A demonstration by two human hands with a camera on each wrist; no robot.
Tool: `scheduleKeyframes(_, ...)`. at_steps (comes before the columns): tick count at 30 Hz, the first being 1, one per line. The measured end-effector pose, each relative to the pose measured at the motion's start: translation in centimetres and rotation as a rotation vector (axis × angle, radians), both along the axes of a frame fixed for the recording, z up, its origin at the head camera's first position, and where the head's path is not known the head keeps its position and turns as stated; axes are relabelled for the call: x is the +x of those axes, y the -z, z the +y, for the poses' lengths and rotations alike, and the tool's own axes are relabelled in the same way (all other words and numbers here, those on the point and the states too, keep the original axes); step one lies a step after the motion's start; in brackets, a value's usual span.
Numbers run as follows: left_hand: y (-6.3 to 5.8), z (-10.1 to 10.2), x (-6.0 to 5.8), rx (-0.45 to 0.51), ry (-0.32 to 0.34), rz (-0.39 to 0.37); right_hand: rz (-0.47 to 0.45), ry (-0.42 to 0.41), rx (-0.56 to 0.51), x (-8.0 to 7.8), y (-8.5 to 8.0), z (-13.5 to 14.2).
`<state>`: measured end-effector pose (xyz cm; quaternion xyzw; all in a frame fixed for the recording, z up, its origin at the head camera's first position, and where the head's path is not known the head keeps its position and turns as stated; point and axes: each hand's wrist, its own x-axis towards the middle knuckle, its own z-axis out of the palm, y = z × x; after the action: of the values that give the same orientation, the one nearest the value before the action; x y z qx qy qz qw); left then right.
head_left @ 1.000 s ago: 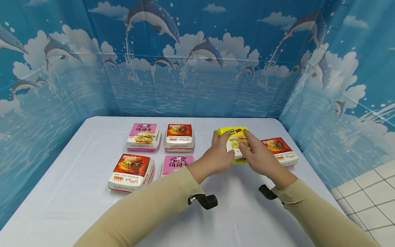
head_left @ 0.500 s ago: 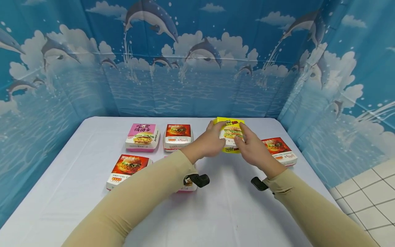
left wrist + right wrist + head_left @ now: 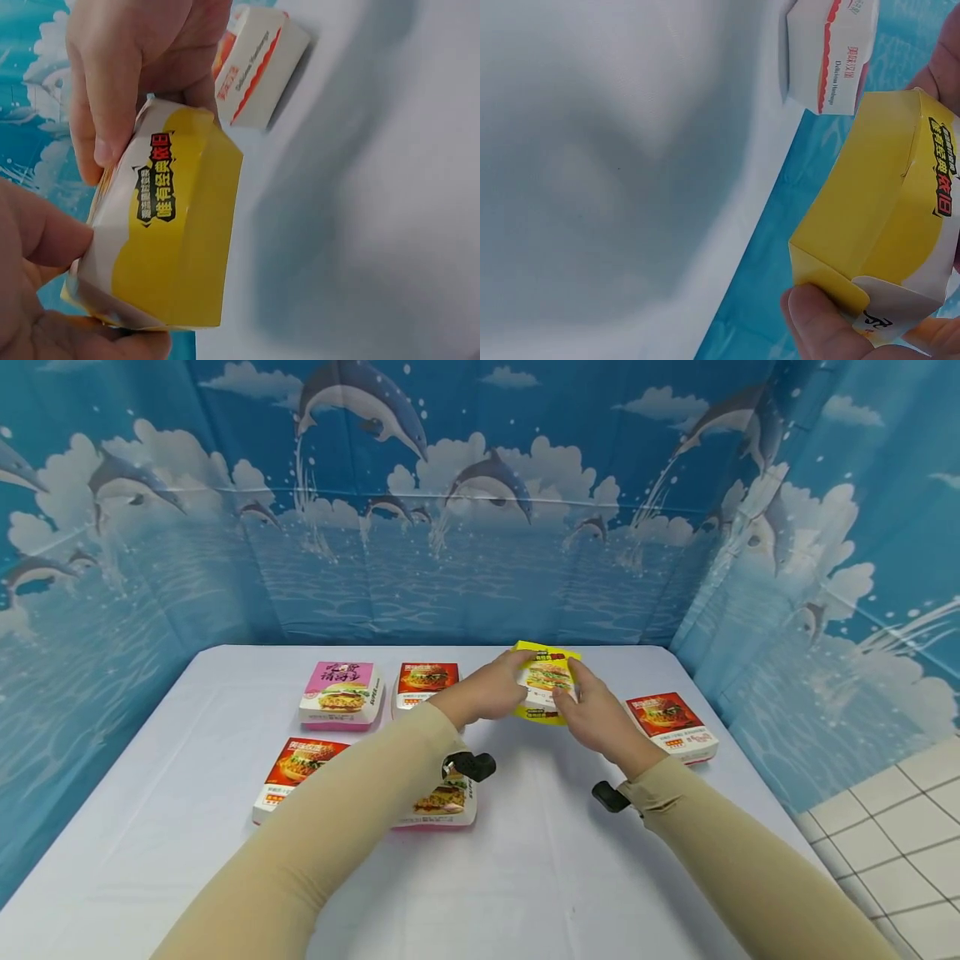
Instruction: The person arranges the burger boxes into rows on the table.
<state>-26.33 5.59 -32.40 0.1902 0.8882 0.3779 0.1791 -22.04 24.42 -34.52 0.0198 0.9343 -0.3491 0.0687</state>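
Note:
A yellow-and-white paper burger box (image 3: 547,683) is held between both hands above the far part of the table. My left hand (image 3: 491,687) grips its left side and my right hand (image 3: 600,713) grips its right side. In the left wrist view, the box's yellow front wall (image 3: 199,232) with printed lettering faces the camera, and fingers curl round both ends. From the right wrist, a thumb and fingers pinch the box's lower corner (image 3: 832,277). To the right of the hands lies a red-and-white burger box (image 3: 671,727).
On the left stand a pink burger box (image 3: 341,696) and two red ones (image 3: 426,680), (image 3: 296,766). Another pink burger box (image 3: 444,803) is partly hidden by the left sleeve. The white tablecloth (image 3: 525,877) ends at a blue dolphin curtain (image 3: 465,568).
Both hands have carried the yellow burger box away from the person and slightly to the left. The left sleeve now covers more of the boxes on the left. The other boxes stay in place.

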Motion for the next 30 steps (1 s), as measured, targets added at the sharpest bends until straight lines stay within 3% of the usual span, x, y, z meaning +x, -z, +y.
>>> scheduleKeyframes(11,0.6,-0.4,-2.1,-0.067,0.013,-0.089,-0.033,0.025,-0.002,-1.4,1.3,-1.0)
scheduleKeyframes(21,1.4,-0.5,-2.9,-0.119,0.011,-0.131,-0.075,0.023,0.018,-2.2,2.6,-1.4)
scheduleKeyframes(30,2.4,-0.5,-2.9,-0.196,0.051,-0.045,-0.122,0.007,0.042,-2.6,3.4,-1.8)
